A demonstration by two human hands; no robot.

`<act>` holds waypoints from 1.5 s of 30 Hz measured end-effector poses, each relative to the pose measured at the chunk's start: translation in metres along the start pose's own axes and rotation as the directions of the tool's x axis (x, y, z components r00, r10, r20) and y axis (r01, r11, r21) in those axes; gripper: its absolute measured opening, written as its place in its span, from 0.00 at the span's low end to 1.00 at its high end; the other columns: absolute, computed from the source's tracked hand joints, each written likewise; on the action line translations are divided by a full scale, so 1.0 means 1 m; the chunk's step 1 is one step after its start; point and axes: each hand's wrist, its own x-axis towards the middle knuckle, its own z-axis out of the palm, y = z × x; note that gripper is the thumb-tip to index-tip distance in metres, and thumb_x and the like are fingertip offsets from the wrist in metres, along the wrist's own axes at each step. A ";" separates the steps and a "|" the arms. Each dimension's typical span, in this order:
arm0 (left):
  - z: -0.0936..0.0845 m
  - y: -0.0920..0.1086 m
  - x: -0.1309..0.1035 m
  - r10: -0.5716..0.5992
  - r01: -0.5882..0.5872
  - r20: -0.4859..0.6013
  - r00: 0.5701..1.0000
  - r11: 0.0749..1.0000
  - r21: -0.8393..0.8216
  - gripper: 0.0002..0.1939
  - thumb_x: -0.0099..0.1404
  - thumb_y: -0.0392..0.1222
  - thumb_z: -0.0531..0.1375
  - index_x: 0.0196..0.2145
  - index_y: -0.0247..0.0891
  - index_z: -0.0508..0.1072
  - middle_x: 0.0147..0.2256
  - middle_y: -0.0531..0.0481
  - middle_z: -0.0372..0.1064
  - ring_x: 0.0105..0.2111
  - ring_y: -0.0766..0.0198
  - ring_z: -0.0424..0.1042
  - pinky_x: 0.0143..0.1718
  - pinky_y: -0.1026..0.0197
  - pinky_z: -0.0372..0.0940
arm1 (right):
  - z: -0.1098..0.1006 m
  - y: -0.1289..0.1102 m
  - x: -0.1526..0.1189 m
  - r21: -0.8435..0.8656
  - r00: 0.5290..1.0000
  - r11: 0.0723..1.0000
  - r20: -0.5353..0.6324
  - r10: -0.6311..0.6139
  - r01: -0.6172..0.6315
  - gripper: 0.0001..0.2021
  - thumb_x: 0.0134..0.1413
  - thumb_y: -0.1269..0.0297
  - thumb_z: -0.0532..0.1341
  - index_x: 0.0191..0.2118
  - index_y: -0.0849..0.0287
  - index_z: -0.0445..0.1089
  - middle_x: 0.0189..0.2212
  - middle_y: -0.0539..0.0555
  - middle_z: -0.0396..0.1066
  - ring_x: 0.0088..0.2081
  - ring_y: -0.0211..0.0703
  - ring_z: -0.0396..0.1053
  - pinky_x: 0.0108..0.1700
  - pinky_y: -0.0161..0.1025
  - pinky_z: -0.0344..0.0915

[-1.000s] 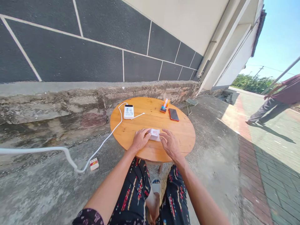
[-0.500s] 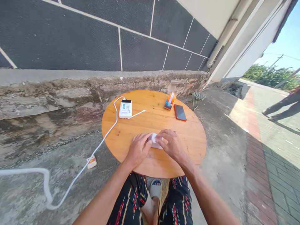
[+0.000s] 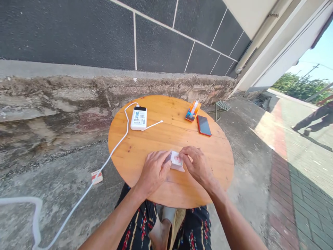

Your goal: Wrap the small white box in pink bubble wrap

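A small whitish box or pack with pinkish print [image 3: 177, 161] lies near the front middle of the round wooden table [image 3: 145, 146]. My left hand [image 3: 156, 169] grips its left side between thumb and fingers. At its right upper edge is my right hand [image 3: 195, 163], thumb and forefinger pinched together at the corner; what lies between those fingertips is too small to make out.
A white power bank [image 3: 138, 119] with white cables is at the table's back left. An orange tape dispenser [image 3: 193, 111] and a red-edged phone [image 3: 204, 125] lie back right. Beyond stand a folding stool [image 3: 221, 106] and a person's legs [image 3: 313, 119].
My right hand has drawn back to the right from the top of the box, uncovering its printed face. My left hand stays on the left side. The view has shifted slightly.
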 end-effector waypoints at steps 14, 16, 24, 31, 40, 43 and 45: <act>0.001 -0.001 -0.001 0.014 -0.014 -0.022 1.000 1.000 0.004 0.17 0.68 0.40 0.51 0.53 0.40 0.65 0.50 0.47 0.69 0.49 0.58 0.65 0.52 0.53 0.58 | 0.009 -0.008 -0.008 -0.174 0.997 0.983 -0.051 -0.061 0.051 0.07 0.60 0.69 0.56 0.35 0.57 0.72 0.39 0.54 0.73 0.41 0.44 0.69 0.44 0.41 0.60; 0.001 -0.001 -0.001 0.013 -0.013 -0.023 1.000 1.000 0.002 0.17 0.68 0.40 0.50 0.53 0.40 0.65 0.49 0.47 0.69 0.49 0.58 0.65 0.52 0.52 0.58 | 0.010 -0.010 -0.006 -0.137 0.996 0.990 -0.077 -0.034 0.023 0.06 0.59 0.70 0.56 0.33 0.57 0.71 0.39 0.55 0.73 0.41 0.44 0.69 0.44 0.41 0.60; 0.001 -0.003 -0.006 0.009 -0.012 -0.051 0.999 0.998 -0.059 0.20 0.64 0.38 0.54 0.53 0.42 0.66 0.50 0.45 0.67 0.51 0.56 0.64 0.54 0.51 0.59 | 0.004 -0.015 0.006 0.063 0.992 0.994 -0.085 0.092 -0.087 0.06 0.56 0.70 0.54 0.30 0.57 0.65 0.41 0.56 0.72 0.45 0.46 0.68 0.46 0.43 0.60; 0.003 -0.005 -0.007 0.025 -0.039 -0.091 0.996 0.988 -0.152 0.28 0.59 0.32 0.56 0.57 0.43 0.60 0.55 0.45 0.63 0.55 0.56 0.62 0.57 0.50 0.59 | -0.004 -0.024 0.014 0.222 0.981 0.958 -0.024 0.193 -0.183 0.06 0.57 0.66 0.53 0.30 0.57 0.65 0.42 0.57 0.71 0.44 0.45 0.68 0.39 0.39 0.64; 0.001 -0.002 -0.010 0.085 -0.086 -0.042 0.996 0.995 -0.044 0.24 0.57 0.27 0.54 0.50 0.43 0.67 0.58 0.43 0.55 0.54 0.55 0.62 0.55 0.49 0.61 | -0.022 -0.018 0.033 0.201 0.958 0.940 -0.029 0.287 -0.276 0.08 0.56 0.61 0.53 0.29 0.58 0.63 0.43 0.59 0.71 0.43 0.46 0.68 0.41 0.42 0.63; 0.001 0.000 -0.010 0.111 -0.112 -0.049 0.993 0.993 -0.033 0.23 0.57 0.25 0.52 0.48 0.42 0.67 0.58 0.44 0.55 0.56 0.54 0.60 0.57 0.48 0.59 | -0.031 -0.013 0.043 0.157 0.960 0.950 -0.037 0.279 -0.270 0.09 0.55 0.60 0.53 0.29 0.58 0.63 0.44 0.59 0.71 0.42 0.46 0.68 0.43 0.44 0.62; 0.001 0.000 -0.009 0.132 -0.134 -0.052 0.990 0.990 -0.039 0.24 0.56 0.24 0.51 0.48 0.42 0.67 0.57 0.44 0.57 0.57 0.55 0.59 0.57 0.48 0.59 | -0.035 -0.010 0.050 0.133 0.959 0.953 -0.034 0.280 -0.274 0.09 0.55 0.59 0.53 0.29 0.57 0.63 0.44 0.58 0.71 0.41 0.45 0.68 0.43 0.43 0.62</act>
